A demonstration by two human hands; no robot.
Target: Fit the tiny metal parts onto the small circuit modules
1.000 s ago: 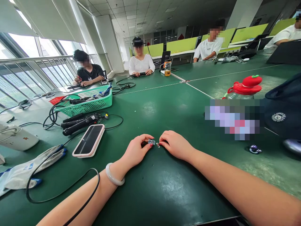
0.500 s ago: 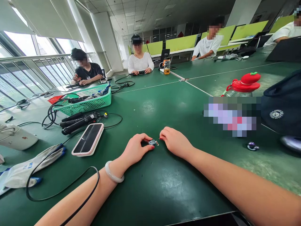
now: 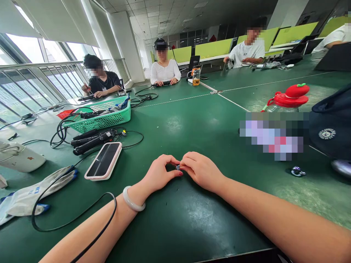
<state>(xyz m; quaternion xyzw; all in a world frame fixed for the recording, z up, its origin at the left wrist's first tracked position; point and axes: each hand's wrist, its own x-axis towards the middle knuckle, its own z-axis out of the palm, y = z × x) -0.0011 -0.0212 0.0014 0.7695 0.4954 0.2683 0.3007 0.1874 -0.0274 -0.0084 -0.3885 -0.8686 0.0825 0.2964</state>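
Item: small part [image 3: 178, 167], grey-blue, little of it showing; held at the fingertips over the green table [image 3: 153, 124], between the two hands. One piece or several: cannot tell.

Left hand [image 3: 157, 173]: thumb and forefinger on either side of the small part, pinching it. Bracelet [image 3: 134, 199] at the wrist; cable [image 3: 116, 206] across the forearm.

Right hand [image 3: 201, 170]: fingers drawn together, tips at the small part, touching or nearly touching the left fingertips. What they clamp, if anything, is hidden.

Progress, by judgement: handling under way; the small part is in hand, not lying loose. Any fitting or parting of pieces is covered by the fingers, so how much is done and how much left cannot be told.

Nearby: phone [image 3: 104, 160], dark screen up, left of the hands; glove [image 3: 33, 193]; basket [image 3: 117, 118], holding cords; bottle [image 3: 290, 98], red-lidded, to the right.
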